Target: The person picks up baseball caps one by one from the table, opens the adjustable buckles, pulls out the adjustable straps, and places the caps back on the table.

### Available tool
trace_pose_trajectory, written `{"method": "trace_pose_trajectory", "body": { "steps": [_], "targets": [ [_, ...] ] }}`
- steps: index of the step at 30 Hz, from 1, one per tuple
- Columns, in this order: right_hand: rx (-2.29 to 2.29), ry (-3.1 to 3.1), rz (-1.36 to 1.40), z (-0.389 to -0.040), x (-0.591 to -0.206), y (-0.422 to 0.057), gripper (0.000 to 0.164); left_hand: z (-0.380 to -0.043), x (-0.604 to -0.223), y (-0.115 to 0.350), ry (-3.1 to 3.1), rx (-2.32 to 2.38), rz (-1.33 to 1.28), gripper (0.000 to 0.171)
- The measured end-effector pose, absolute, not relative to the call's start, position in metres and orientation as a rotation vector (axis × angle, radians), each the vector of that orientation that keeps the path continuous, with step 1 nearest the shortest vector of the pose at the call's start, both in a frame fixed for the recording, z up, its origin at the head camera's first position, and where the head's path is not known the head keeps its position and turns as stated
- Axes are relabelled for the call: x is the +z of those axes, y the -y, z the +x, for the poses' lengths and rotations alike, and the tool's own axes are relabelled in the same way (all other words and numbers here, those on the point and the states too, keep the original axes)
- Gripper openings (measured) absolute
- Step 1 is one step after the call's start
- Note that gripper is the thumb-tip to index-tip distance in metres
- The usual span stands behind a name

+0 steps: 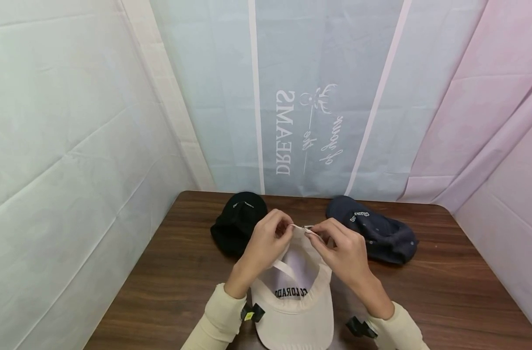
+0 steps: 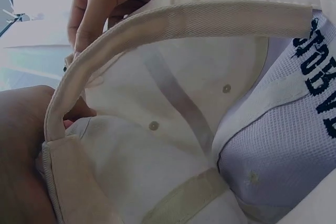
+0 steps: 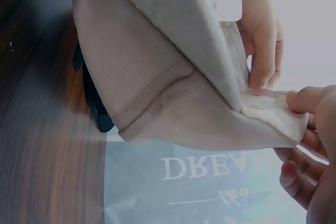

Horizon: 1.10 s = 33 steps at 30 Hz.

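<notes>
A cream baseball cap is held over the table with its brim toward me and its inside facing up. Mirrored dark letters reading COLORADO show inside its front. At the back of the cap, the left hand pinches one end of the narrow adjusting strap between thumb and finger. Opposite it, the right hand pinches the other side, by a small buckle. A pale band arches across the opening in the left wrist view. The fingertips of the left hand are partly hidden there by the cap.
A black cap lies at the back left of the brown wooden table. Farther right is a navy cap with white lettering. Printed cloth hangs behind the table, and pale cloth walls stand at both sides.
</notes>
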State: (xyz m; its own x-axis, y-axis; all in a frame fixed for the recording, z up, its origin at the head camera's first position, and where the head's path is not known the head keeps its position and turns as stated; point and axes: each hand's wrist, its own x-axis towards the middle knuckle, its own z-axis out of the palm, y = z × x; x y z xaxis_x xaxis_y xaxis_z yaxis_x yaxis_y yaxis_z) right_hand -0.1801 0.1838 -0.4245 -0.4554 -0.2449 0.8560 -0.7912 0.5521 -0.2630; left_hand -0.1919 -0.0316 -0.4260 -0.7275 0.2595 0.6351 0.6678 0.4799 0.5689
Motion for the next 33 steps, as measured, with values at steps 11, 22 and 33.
{"method": "trace_pose_trajectory", "body": {
  "steps": [11, 22, 33],
  "targets": [
    [0.774, 2.039, 0.871, -0.179, -0.43, -0.186, 0.018, -0.195, -0.422, 0.039, 2.188, -1.196, -0.693, 0.009],
    [0.728, 2.114, 0.892, -0.175, -0.433, -0.194, 0.022, -0.197, -0.416, 0.046, 2.143, -1.214, -0.625, 0.005],
    [0.633, 2.493, 0.872, -0.168, -0.436, -0.2, 0.031, -0.2, -0.413, 0.051, 2.077, -1.232, -0.612, 0.009]
  ]
}}
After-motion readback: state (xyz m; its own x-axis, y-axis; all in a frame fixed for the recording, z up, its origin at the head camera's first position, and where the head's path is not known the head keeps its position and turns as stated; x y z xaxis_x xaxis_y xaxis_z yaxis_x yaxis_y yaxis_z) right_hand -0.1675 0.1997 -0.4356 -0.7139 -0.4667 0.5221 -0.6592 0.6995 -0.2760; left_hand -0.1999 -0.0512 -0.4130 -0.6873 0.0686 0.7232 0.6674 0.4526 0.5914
